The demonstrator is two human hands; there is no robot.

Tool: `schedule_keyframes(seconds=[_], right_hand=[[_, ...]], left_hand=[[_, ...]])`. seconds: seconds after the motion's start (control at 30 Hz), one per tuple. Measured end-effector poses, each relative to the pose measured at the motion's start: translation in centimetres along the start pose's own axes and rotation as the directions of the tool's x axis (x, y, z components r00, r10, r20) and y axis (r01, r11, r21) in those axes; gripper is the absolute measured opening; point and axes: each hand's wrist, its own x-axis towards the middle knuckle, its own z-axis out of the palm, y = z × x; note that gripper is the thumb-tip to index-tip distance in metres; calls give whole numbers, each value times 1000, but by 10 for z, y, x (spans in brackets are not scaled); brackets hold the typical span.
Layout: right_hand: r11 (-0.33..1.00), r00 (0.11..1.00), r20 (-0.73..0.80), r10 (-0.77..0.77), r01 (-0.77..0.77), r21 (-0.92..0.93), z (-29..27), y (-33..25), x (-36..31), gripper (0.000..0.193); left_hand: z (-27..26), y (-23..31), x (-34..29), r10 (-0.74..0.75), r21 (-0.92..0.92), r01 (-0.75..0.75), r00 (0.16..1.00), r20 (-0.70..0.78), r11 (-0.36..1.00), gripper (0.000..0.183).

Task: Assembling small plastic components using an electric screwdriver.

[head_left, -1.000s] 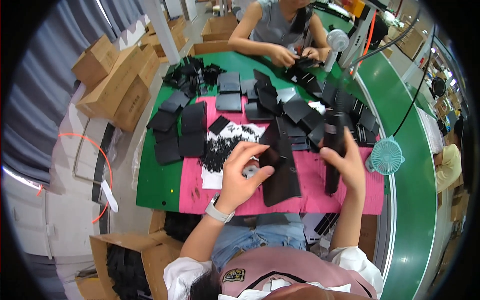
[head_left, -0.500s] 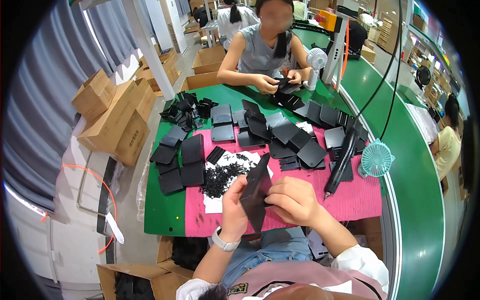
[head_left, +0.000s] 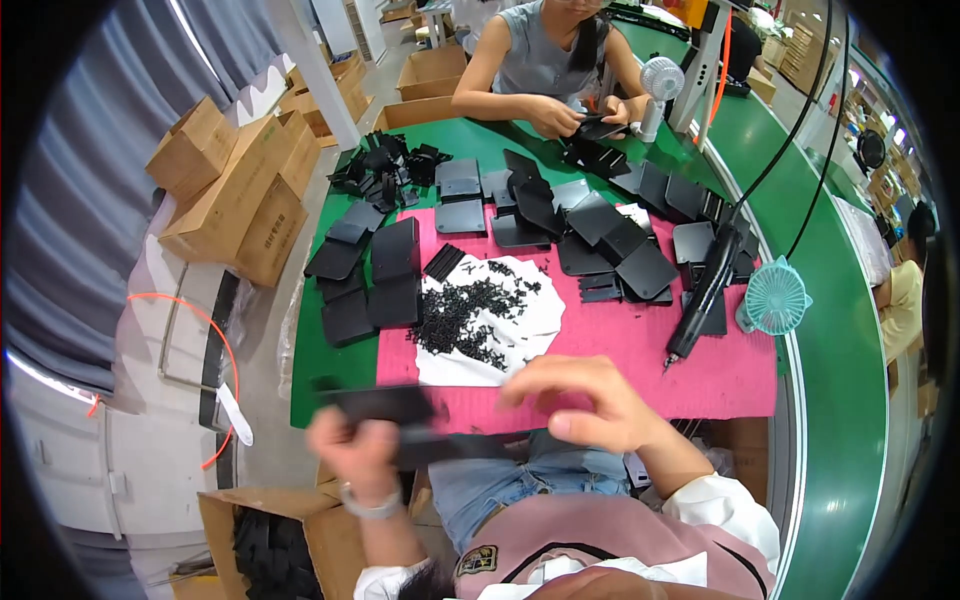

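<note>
My left hand [head_left: 352, 452] grips a black plastic bracket-like piece [head_left: 385, 408], smeared by motion, at the table's near edge over my lap. My right hand [head_left: 590, 405] hovers above the pink mat [head_left: 640, 345], thumb and fingers apart, nothing between them. Just beyond the hands, a heap of small black screws [head_left: 470, 315] is spread on a white cloth [head_left: 535, 335]. A black electric screwdriver [head_left: 705, 290] lies on the mat to the right, its cord running upward.
Black flat plates [head_left: 395, 300] sit in stacks left of the cloth and across the far side [head_left: 600, 225]. Small black parts [head_left: 385, 165] pile up at the far left. A teal fan [head_left: 776, 298] stands right. An open carton [head_left: 270, 545] holds black parts. A co-worker [head_left: 545, 60] sits opposite.
My left hand has carried the black piece left and down toward the carton. My right hand has let go of it and opened. The whole view has shifted slightly.
</note>
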Motion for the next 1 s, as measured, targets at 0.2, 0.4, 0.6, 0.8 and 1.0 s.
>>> schedule_keyframes(seconds=[0.2, 0.4, 0.6, 0.8, 1.0], right_hand=[[920, 960, -146, 239, -272, -283, -9, 2, -17, 29], [656, 959, -283, 13, -222, -721, -31, 6, -12, 21], [71, 915, -372, -153, -365, -928, -76, 30, 14, 44], [-3, 883, -467, -49, -468, -884, -112, 53, 7, 50], [62, 850, -525, -47, -522, -850, -112, 49, 10, 46]], left_hand=[[-286, 3, -4, 11, 216, 244, 638, -770, 945, 35], [-549, 0, -143, -220, -100, 549, 158, -963, 830, 68], [-522, -51, -150, -138, -38, 542, 146, -980, 840, 64], [-397, -86, -36, -39, 298, 416, 634, -773, 859, 36], [-103, -40, 46, 258, 725, -159, 966, -26, 670, 11]])
